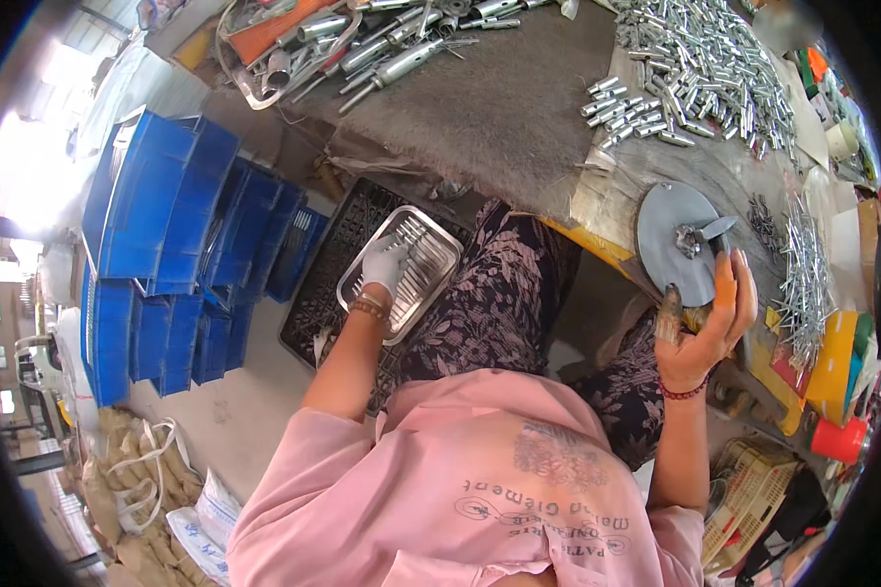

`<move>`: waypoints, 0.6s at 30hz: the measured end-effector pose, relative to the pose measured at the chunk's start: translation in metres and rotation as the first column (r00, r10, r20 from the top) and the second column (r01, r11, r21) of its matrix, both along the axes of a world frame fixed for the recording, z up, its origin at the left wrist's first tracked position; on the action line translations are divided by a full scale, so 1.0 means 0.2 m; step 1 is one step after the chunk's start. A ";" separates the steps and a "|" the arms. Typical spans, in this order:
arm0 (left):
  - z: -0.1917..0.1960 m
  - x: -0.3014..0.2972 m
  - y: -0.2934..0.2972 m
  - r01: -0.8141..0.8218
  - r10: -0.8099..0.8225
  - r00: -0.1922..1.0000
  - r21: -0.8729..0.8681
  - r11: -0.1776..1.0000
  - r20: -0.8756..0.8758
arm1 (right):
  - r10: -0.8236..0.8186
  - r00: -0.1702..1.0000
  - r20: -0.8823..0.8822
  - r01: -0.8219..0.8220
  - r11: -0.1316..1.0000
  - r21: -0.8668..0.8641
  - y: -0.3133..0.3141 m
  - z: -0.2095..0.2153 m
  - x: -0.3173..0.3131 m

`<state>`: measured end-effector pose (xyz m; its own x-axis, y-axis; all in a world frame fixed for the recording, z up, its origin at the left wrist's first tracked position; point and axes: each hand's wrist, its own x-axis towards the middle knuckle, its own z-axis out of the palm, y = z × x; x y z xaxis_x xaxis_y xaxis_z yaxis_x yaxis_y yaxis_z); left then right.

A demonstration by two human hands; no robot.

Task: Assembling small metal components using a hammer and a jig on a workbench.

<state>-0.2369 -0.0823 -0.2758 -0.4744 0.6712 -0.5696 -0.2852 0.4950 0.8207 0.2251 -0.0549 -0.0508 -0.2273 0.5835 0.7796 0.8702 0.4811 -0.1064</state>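
Note:
My left hand (386, 264), in a pale glove, reaches into a shiny metal tray (443, 296). Its fingers curl down at slim metal parts (416, 233) lying in the tray; whatever they pinch is hidden. To the right, my bare right hand (707, 328) is open at the near edge of a round grey disc (668, 227), thumb and fingers apart. Dark coverings wrap the thumb and a fingertip. At the disc's middle sits a small metal fitting (690, 242) with a pointed blade-like piece (720, 227), close to my fingertips.
The tray rests on a black crate (299, 318) beside my left leg. Blue bins (162, 201) are stacked at left. The bench bears a heap of metal tubes (700, 68), larger tubular tools (392, 73), and thin pins (803, 284). A yellow crate (754, 499) stands at lower right.

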 end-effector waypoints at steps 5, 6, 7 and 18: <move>-0.19 0.05 0.14 -0.121 0.120 0.991 -0.007 0.993 -0.056 | 0.019 0.998 0.052 -0.020 1.000 0.014 -0.01 -0.01 0.01; -0.21 0.07 0.18 -0.109 0.108 0.993 -0.012 0.994 -0.049 | 0.012 0.999 0.045 -0.012 1.000 0.008 -0.01 -0.01 0.02; -0.24 0.09 0.21 -0.107 0.102 0.988 -0.035 0.994 -0.119 | -0.004 0.998 0.055 0.004 1.000 0.003 -0.02 0.00 0.02; -0.52 -0.06 0.26 0.124 -0.047 0.604 0.036 0.992 -0.795 | 0.028 0.999 0.028 -0.030 0.998 0.052 0.05 -0.03 0.03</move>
